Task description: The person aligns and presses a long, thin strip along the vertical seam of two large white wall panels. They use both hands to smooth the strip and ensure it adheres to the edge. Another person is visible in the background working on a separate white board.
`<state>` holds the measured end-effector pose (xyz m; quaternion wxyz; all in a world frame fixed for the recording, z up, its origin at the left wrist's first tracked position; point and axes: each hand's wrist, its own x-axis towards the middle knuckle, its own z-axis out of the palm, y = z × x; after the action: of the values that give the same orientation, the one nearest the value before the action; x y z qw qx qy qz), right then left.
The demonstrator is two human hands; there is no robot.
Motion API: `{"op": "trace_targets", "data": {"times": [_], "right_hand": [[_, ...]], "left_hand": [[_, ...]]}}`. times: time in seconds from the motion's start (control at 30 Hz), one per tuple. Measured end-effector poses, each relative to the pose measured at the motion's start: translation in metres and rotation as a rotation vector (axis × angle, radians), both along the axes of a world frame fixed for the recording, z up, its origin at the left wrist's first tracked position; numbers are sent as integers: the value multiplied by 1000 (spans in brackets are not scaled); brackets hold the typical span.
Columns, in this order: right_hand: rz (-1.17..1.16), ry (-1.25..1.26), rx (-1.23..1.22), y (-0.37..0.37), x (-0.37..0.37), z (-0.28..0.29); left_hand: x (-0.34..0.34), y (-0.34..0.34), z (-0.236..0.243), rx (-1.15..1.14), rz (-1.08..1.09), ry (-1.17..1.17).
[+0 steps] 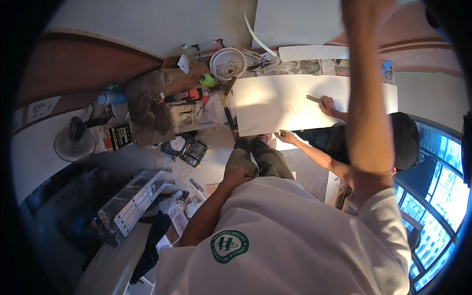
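Note:
My raised right arm crosses the white board (260, 103); my right hand (366, 12) is blurred at the top edge, fingers unclear. My left hand (236, 177) is at my left thigh, fingers too indistinct to read. Beside me a co-worker in a black cap (405, 140) bends at the board. Their one hand (328, 105) holds a narrow grey tool (313, 98) on it; their other hand (288, 137) is at its front edge.
Left are a fan (74, 146), a drill (189, 96), a green bottle (208, 81) and a coiled white cable (227, 54). Below lie an open toolbox (194, 151) and a folded aluminium ladder (132, 201). A bright window (445, 201) is at the right.

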<state>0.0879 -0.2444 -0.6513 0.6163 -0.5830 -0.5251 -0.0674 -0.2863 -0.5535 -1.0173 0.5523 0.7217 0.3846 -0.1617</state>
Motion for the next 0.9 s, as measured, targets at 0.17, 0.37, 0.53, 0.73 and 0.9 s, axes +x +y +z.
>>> {"op": "trace_targets", "data": {"times": [0.17,0.37,0.53,0.73,0.9], "right_hand": [[252,45,-948,-133,-53,-209],[781,39,-1185,-300,-52,-353],[927,-264,-1586,-407,-81,-354],[923,67,-1461,-438,-83,-369],[900,504,-1471,-414,-37,-375]], "left_hand": [[19,-14,10,-28,26,127],[15,-42,32,170,346,10],[24,-29,74,109,339,143],[-7,-17,74,-55,253,196],[-34,13,67,-300,365,176]]}}
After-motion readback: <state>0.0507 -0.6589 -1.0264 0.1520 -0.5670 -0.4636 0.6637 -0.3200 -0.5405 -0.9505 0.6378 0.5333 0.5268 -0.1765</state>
